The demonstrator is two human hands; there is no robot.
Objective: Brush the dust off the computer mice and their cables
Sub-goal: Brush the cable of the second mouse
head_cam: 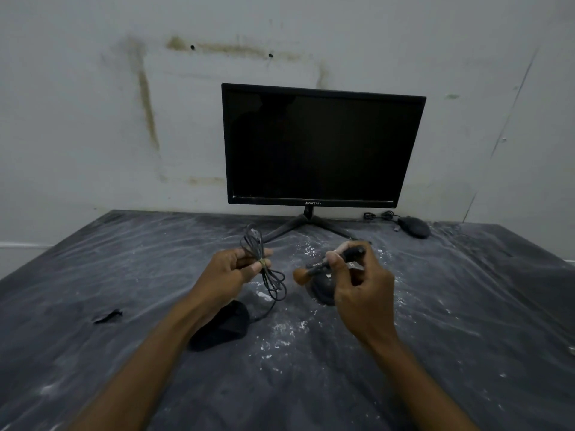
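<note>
My left hand [238, 267] pinches a bundled black cable [264, 265] and holds it up above the table. The cable runs down to a black mouse [225, 326] lying under my left forearm. My right hand [357, 287] grips a small brush [323, 265] by its dark handle, and the brown bristles point left toward the cable. A second black mouse [322, 290] sits on the table, partly hidden behind my right hand. A third black mouse [414, 227] with its coiled cable [381, 216] lies at the back right.
A dark monitor [320, 144] on a splayed stand stands against the stained wall at the back. The table is covered with a dark plastic sheet [466, 306] dusted with white powder [286, 334]. A small torn scrap [107, 315] lies at the left.
</note>
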